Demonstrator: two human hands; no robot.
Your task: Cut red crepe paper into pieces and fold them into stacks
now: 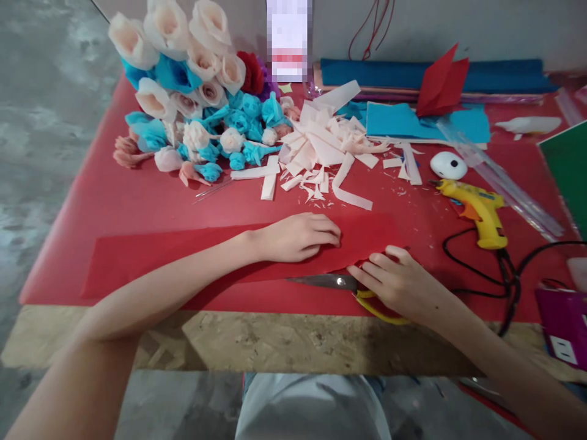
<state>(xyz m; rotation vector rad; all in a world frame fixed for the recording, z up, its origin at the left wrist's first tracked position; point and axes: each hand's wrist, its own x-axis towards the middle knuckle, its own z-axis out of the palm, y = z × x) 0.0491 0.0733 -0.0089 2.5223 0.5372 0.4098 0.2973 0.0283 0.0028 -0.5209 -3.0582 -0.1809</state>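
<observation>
A long strip of red crepe paper lies along the front of the table. My left hand rests palm down on it, its fingers loosely bent and holding nothing. At the strip's right end, my right hand has its fingers curled at the near edge of the paper, seemingly pinching it; the fingertips are partly hidden. Scissors with yellow handles lie partly under the right hand, blades pointing left, with the strip's edge just above them.
Paper flowers crowd the back left, beside a heap of pale paper scraps. A yellow glue gun with a black cord lies right, near a white oval object. Blue paper and folded red paper are behind.
</observation>
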